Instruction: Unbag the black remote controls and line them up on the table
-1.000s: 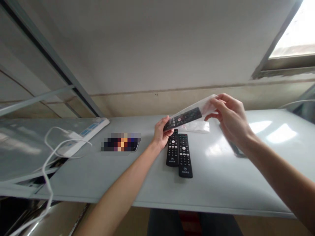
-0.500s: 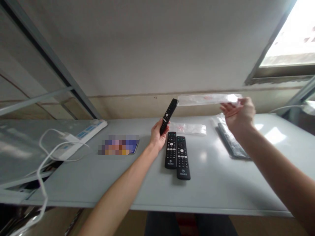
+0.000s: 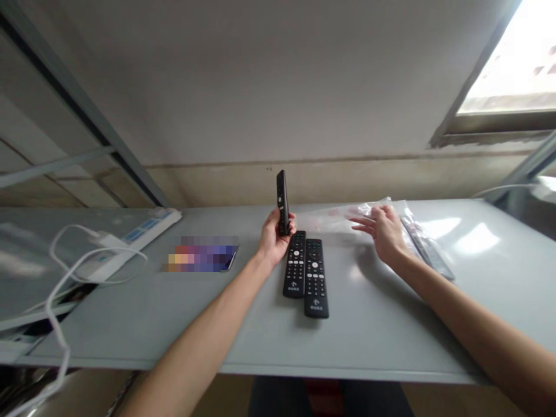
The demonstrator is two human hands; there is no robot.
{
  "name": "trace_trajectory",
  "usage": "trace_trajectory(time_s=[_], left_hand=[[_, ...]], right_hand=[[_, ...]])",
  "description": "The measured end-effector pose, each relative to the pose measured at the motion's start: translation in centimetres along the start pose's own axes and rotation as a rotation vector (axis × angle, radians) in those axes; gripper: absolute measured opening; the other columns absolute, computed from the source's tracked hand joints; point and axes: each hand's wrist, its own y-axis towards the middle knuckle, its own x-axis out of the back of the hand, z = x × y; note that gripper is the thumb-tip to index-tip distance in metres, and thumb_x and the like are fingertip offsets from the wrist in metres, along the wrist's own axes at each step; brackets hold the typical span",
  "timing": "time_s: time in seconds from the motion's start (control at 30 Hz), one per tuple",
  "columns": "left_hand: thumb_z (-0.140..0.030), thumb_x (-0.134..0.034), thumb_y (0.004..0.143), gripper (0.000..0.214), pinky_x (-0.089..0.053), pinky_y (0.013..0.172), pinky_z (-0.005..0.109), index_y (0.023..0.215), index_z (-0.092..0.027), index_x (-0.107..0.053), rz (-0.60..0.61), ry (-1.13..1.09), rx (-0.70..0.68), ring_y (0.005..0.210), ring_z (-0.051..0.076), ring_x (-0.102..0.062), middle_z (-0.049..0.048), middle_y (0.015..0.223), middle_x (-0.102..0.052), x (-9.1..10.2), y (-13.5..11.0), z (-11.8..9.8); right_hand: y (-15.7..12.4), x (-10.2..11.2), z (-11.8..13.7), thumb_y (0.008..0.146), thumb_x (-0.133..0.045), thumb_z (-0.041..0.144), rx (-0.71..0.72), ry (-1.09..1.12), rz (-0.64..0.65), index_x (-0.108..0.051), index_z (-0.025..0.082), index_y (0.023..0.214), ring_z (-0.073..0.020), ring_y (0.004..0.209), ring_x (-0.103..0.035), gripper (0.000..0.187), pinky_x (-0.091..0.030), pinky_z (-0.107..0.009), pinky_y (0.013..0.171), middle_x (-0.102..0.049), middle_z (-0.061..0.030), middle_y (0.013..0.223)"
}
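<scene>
Held remote (image 3: 282, 200), power strip (image 3: 141, 233) (phone (image 3: 204, 256) between).

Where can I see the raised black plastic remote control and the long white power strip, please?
Raised black plastic remote control (image 3: 282, 196): head view, middle of its body.
Long white power strip (image 3: 138, 233): head view, on its top face.

One view here, from the head: it looks forward and down across the grey desk (image 3: 269, 341), near enough that the left hand (image 3: 273, 238) and right hand (image 3: 387, 234) sit around mid-height, legs (image 3: 278, 399) peek in below, the wall (image 3: 278, 87) fills the top, and the window (image 3: 516, 72) is clipped upper right.
</scene>
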Motion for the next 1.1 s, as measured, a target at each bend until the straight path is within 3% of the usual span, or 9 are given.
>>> trace_trajectory(time_s=[0.13, 0.23, 0.37, 0.47, 0.57, 0.7, 0.93, 1.1], left_hand=[[-0.026, -0.058, 0.106, 0.02, -0.056, 0.056, 0.021, 0.089, -0.015, -0.063, -0.061, 0.009, -0.002, 0.055, 0.012, -0.066, 0.0049, 0.073, -0.072, 0.2, 0.2, 0.2], [-0.025, -0.055, 0.107, 0.019, -0.063, 0.073, 0.027, 0.096, -0.014, -0.065, -0.101, -0.028, -0.009, 0.07, 0.016, -0.076, 0.009, 0.082, -0.077, 0.3, 0.4, 0.4], [-0.024, -0.047, 0.111, 0.024, -0.063, 0.09, 0.032, 0.098, -0.014, -0.064, -0.044, -0.061, -0.034, 0.092, 0.019, -0.08, 0.0138, 0.097, -0.08, 0.3, 0.5, 0.6], [-0.024, -0.047, 0.111, 0.023, -0.061, 0.096, 0.034, 0.098, -0.016, -0.064, -0.002, -0.058, -0.054, 0.099, 0.02, -0.08, 0.0132, 0.102, -0.081, 0.4, 0.4, 0.7], [-0.025, -0.046, 0.112, 0.024, -0.06, 0.102, 0.035, 0.099, -0.016, -0.065, 0.032, -0.043, -0.06, 0.108, 0.021, -0.078, 0.0132, 0.106, -0.081, 0.4, 0.3, 0.7], [-0.027, -0.049, 0.111, 0.023, -0.059, 0.105, 0.038, 0.103, -0.014, -0.066, 0.059, -0.046, -0.045, 0.113, 0.024, -0.077, 0.0159, 0.11, -0.08, 0.4, 0.3, 0.8], [-0.026, -0.055, 0.108, 0.017, -0.056, 0.11, 0.039, 0.104, -0.014, -0.067, 0.066, -0.054, -0.044, 0.122, 0.026, -0.073, 0.0174, 0.12, -0.078, 0.4, 0.2, 0.7], [-0.026, -0.045, 0.112, 0.025, -0.053, 0.113, 0.038, 0.101, -0.016, -0.066, 0.085, -0.009, -0.053, 0.124, 0.023, -0.072, 0.0146, 0.118, -0.078, 0.5, 0.1, 0.7]], right_hand=[[-1.1, -0.8, 0.0, 0.088, -0.073, 0.05, -0.021, -0.007, 0.125, -0.041, 0.028, 0.098, -0.028, 0.092, -0.082, 0.04, -0.063, -0.034, 0.066, -0.074, -0.0019, 0.094], [-1.6, -1.3, 0.0, 0.087, -0.074, 0.056, 0.007, -0.067, 0.184, -0.036, 0.029, 0.107, -0.0278, 0.085, -0.081, 0.05, -0.061, -0.033, 0.06, -0.078, -0.0063, 0.104], [-1.7, -1.5, 0.2, 0.087, -0.073, 0.054, 0.09, -0.259, 0.265, -0.035, 0.028, 0.121, -0.0191, 0.055, -0.072, 0.057, -0.048, -0.027, 0.043, -0.074, -0.001, 0.087], [-1.6, -1.5, 0.2, 0.088, -0.072, 0.049, 0.111, -0.278, 0.282, -0.037, 0.028, 0.126, -0.0151, 0.049, -0.066, 0.056, -0.044, -0.025, 0.04, -0.068, 0.0027, 0.08], [-1.3, -1.1, -0.2, 0.084, -0.075, 0.044, 0.043, -0.165, 0.202, -0.041, 0.029, 0.126, -0.0177, 0.062, -0.072, 0.056, -0.055, -0.029, 0.051, -0.067, 0.002, 0.085], [-0.9, -0.7, -1.0, 0.078, -0.081, 0.038, -0.078, -0.012, 0.148, -0.048, 0.028, 0.123, -0.0236, 0.089, -0.079, 0.057, -0.065, -0.038, 0.079, -0.067, 0.0005, 0.091], [-1.1, -1.0, -1.3, 0.078, -0.082, 0.027, -0.048, 0.075, 0.179, -0.051, 0.03, 0.126, -0.0243, 0.105, -0.076, 0.058, -0.062, -0.05, 0.105, -0.07, -0.0014, 0.102], [-1.1, -1.2, -0.8, 0.068, -0.079, 0.012, -0.143, 0.188, 0.15, -0.052, 0.03, 0.12, -0.0224, 0.112, -0.076, 0.061, -0.054, -0.046, 0.117, -0.069, -0.0003, 0.106]])
